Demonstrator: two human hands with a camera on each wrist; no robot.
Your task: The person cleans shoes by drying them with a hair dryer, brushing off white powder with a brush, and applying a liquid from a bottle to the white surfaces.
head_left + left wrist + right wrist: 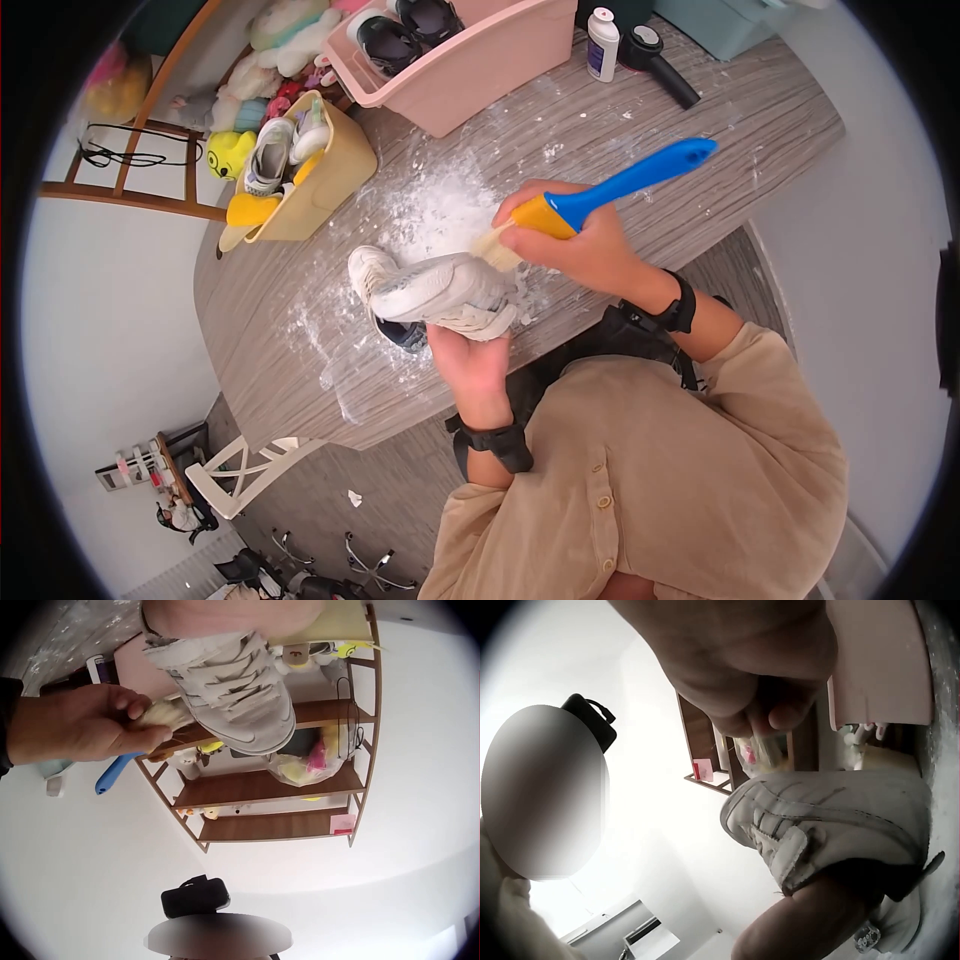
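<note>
My left hand point(470, 365) holds a white lace-up sneaker point(440, 285) over the table, its fingers hidden by the shoe. In the right wrist view that hand reaches into the opening of the sneaker point(832, 817). My right hand point(575, 240) grips a paintbrush point(630, 182) with a blue handle and yellow ferrule. The pale bristles point(495, 250) meet the side of the shoe. A second white sneaker point(368, 263) lies on the table, partly covered by the held one.
White powder point(445, 205) is spread over the wood-grain table point(270, 370). Behind stand a pink bin point(470, 70) and a yellow bin point(335, 185) with shoes. A white bottle point(602, 45) and a black-handled round tool point(660, 65) stand at the far right.
</note>
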